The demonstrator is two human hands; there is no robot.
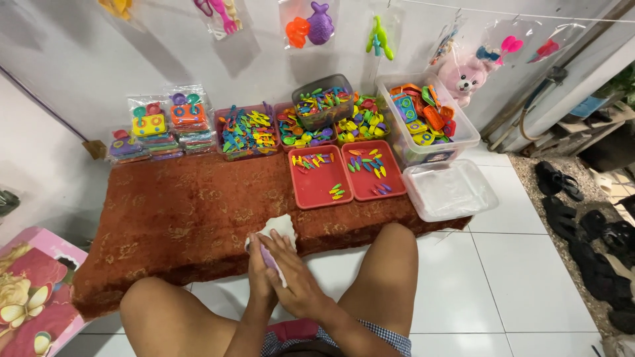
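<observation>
Both my hands meet low in the middle, between my bare knees, at the near edge of a rust-brown patterned rug (pixel 192 211). My left hand (pixel 259 274) and my right hand (pixel 294 277) together grip a thin white plastic bag (pixel 281 228) with a small purple piece (pixel 268 256) showing between the fingers. Beyond the hands, two red trays (pixel 317 192) (pixel 370 173) lie on the rug with a few small coloured plastic toy pieces in each.
Bins of colourful plastic toys (pixel 248 132) line the wall, with packed toy sets (pixel 162 125) at left. A clear tub of toys (pixel 430 119) and a clear lid (pixel 450 192) sit at right. Sandals (pixel 559 182) lie on the floor; a pink box (pixel 33 291) sits at lower left.
</observation>
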